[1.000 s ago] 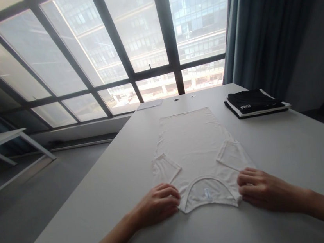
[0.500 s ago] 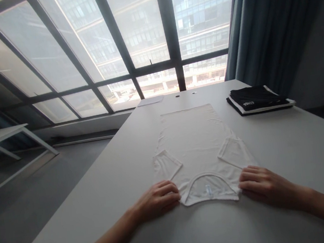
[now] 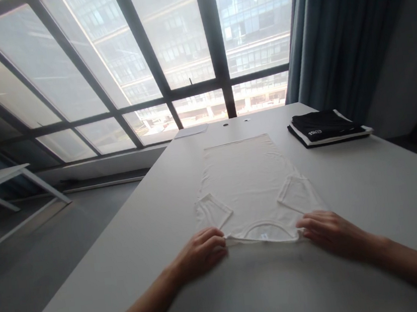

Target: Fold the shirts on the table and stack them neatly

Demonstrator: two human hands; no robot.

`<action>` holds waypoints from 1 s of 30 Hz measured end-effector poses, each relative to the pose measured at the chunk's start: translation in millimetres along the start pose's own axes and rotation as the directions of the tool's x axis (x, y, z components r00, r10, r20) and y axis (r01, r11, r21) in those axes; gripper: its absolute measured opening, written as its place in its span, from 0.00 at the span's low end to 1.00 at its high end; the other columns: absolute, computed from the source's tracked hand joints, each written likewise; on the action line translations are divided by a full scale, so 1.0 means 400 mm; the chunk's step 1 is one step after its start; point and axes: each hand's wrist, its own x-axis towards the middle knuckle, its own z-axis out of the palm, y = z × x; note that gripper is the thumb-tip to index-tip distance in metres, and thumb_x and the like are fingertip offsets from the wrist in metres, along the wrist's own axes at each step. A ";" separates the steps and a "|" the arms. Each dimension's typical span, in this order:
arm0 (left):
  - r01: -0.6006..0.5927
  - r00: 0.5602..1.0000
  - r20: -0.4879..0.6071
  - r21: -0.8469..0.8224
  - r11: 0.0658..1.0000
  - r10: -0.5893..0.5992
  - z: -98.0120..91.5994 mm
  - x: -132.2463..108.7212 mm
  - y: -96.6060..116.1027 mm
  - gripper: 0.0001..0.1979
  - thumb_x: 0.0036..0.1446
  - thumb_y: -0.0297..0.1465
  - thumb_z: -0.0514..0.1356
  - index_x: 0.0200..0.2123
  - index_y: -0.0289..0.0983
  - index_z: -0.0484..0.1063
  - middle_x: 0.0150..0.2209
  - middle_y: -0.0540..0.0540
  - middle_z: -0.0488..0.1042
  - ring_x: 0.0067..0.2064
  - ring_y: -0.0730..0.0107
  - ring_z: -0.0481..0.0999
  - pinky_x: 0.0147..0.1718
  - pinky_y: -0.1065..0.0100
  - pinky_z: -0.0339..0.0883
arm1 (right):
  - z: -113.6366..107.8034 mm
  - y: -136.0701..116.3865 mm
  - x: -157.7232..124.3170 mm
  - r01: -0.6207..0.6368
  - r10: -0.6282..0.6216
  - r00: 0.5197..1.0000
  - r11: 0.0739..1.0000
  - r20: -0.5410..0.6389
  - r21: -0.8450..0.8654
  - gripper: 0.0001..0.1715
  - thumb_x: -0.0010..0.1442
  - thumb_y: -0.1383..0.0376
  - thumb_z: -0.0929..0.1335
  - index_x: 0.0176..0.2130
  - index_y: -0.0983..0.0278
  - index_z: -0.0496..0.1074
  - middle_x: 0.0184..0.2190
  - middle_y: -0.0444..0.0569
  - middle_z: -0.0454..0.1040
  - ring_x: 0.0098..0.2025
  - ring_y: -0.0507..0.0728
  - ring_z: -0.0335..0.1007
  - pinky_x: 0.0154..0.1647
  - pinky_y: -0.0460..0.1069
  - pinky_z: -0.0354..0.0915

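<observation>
Pinching grip of left hand and right hand holds white shirt on grey table by tall windows

a long pale grey table carries a white t-shirt spread flat with its sleeves folded in, a folded black-and-white garment stack to the right, and a pale sheet by the far edge.

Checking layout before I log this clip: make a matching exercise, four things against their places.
1 white shirt
2 black folded stack
3 left hand
4 right hand

a far right of the table
b on shirt's near right corner
c spread flat mid-table
d on shirt's near left corner

Pairs: 1-c, 2-a, 3-d, 4-b
</observation>
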 end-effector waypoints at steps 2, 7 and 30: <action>0.029 0.999 -0.025 -0.001 1.000 -0.029 0.004 -0.005 -0.009 0.03 0.66 0.24 0.57 0.40 0.37 0.70 0.40 0.42 0.75 0.38 0.71 0.75 0.39 0.71 0.71 | -0.006 -0.002 -0.003 0.009 -0.009 0.999 1.000 0.050 -0.008 0.11 0.67 0.63 0.68 0.50 0.61 0.69 0.38 0.49 0.77 0.38 0.55 0.74 0.43 0.50 0.65; 0.056 0.992 -0.118 0.006 0.998 -0.055 0.009 -0.015 -0.029 0.16 0.67 0.24 0.58 0.57 0.39 0.67 0.39 0.44 0.75 0.36 0.72 0.74 0.38 0.72 0.70 | -0.032 -0.020 -0.001 -0.025 0.028 0.985 0.999 0.167 -0.022 0.15 0.60 0.66 0.71 0.47 0.61 0.70 0.37 0.48 0.75 0.40 0.57 0.71 0.49 0.53 0.61; 0.082 0.993 -0.088 0.084 0.993 -0.074 -0.010 -0.020 -0.012 0.07 0.65 0.23 0.57 0.44 0.37 0.73 0.35 0.44 0.75 0.36 0.69 0.74 0.36 0.70 0.69 | -0.046 -0.034 -0.008 -0.075 0.086 0.991 0.992 0.105 -0.101 0.11 0.66 0.74 0.61 0.40 0.63 0.71 0.35 0.50 0.73 0.37 0.57 0.67 0.42 0.53 0.61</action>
